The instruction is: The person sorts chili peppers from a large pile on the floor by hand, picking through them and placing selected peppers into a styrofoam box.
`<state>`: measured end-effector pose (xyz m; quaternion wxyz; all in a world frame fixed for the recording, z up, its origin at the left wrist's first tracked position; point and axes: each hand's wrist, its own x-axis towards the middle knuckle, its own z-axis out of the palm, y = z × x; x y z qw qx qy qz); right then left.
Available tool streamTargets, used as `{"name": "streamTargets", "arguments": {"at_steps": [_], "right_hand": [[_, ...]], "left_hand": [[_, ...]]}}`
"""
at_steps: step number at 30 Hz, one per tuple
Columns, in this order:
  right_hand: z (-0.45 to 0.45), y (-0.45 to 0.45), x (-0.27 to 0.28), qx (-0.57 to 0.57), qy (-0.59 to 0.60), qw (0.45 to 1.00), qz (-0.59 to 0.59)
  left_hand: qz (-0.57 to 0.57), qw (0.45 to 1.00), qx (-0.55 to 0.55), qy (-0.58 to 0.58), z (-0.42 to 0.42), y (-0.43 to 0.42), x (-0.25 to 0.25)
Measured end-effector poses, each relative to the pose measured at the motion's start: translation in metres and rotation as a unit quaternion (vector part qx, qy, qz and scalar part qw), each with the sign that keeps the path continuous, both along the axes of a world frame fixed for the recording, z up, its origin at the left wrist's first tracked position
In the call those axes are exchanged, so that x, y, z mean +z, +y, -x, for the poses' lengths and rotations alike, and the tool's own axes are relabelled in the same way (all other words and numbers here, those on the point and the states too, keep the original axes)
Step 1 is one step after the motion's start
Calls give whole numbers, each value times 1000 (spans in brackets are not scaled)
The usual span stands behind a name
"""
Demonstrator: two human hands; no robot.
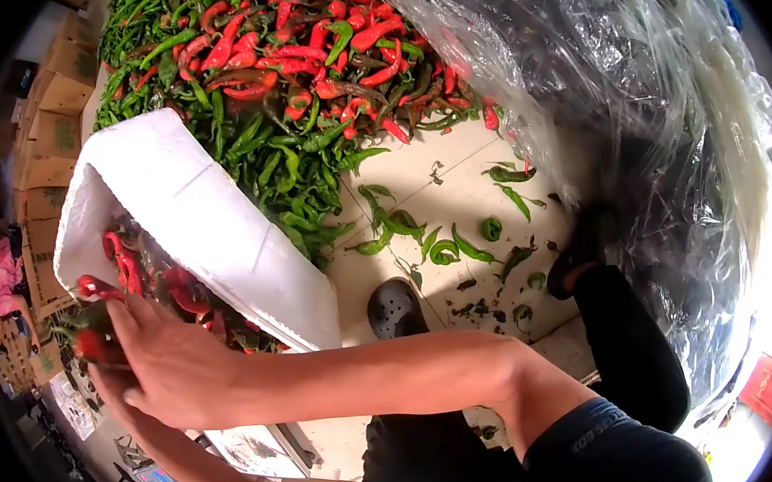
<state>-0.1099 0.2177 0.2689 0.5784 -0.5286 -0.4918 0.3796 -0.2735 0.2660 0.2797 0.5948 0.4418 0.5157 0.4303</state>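
My right hand [181, 365] reaches from the right to the open mouth of a white foam box [197, 217], which is tilted. Its fingers are bent around chili peppers, some red, some dark green and blurred by motion. A red chili pepper [97, 289] shows just past the fingertips. More red and dark chili peppers [187, 293] lie inside the box. My left hand [111, 392] is below, mostly covered by the right one, so its fingers are hidden. Only its wrist and forearm show clearly.
A large heap of red and green chili peppers [282, 61] fills the floor beyond the box. Loose green peppers [444, 250] and scraps lie on the tiles. Clear plastic sheeting [681, 174] hangs at right. Cardboard boxes [60, 125] and a person in pink [4, 279] are at left.
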Motion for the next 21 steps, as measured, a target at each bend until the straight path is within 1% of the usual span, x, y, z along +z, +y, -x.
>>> {"name": "streamTargets", "arguments": {"at_steps": [1,2,3,4,5,6,7,8,9,10,11,12,13,15,17,18,19,20,21], "right_hand": [[-31,-12,4,127,56,990,26],[-43,-17,-17,165,-1,986,7],[-64,-31,-29,151,-37,983,98],[-92,-51,-43,96,-35,974,204],[-112,-63,-98,14,-48,980,194],[-141,-73,-141,-44,21,960,276],[-170,-83,-185,-112,96,927,346],[-205,-86,-199,-179,74,903,382],[-230,-88,-230,-250,28,908,335],[-256,-82,-266,-304,-6,887,348],[-279,-72,-257,-272,48,888,368],[-289,-59,-269,-322,61,890,317],[-302,-44,-282,-316,62,903,283],[-314,-15,-275,-293,103,890,333],[-313,15,-298,-340,267,845,316],[-311,25,-308,-358,348,811,306],[-311,31,-307,-352,366,809,295],[-310,34,-305,-346,385,807,286],[-307,35,-300,-339,404,803,279]], "left_hand": [[-42,994,63,78,19,19,-4],[-82,977,125,154,36,39,-14],[-118,948,186,229,43,50,-21],[-131,906,204,348,-3,26,1],[-181,897,211,343,-40,5,7],[-233,886,217,337,-71,-13,9],[-283,872,221,333,-89,-26,7],[-265,912,110,294,-91,-38,-9],[-263,918,-43,295,-104,-45,-32],[-251,906,-196,279,-118,-51,-55],[-128,960,-239,71,-183,-69,-64],[12,964,-264,20,-222,-69,-86],[93,963,-252,5,-250,-54,-122],[72,962,-252,82,-304,-9,-165],[139,971,-195,-1,-345,41,-207],[153,975,-162,19,-360,53,-215],[165,977,-127,37,-372,63,-220],[159,974,-124,108,-376,68,-226],[168,971,-120,125,-378,68,-229]]}}
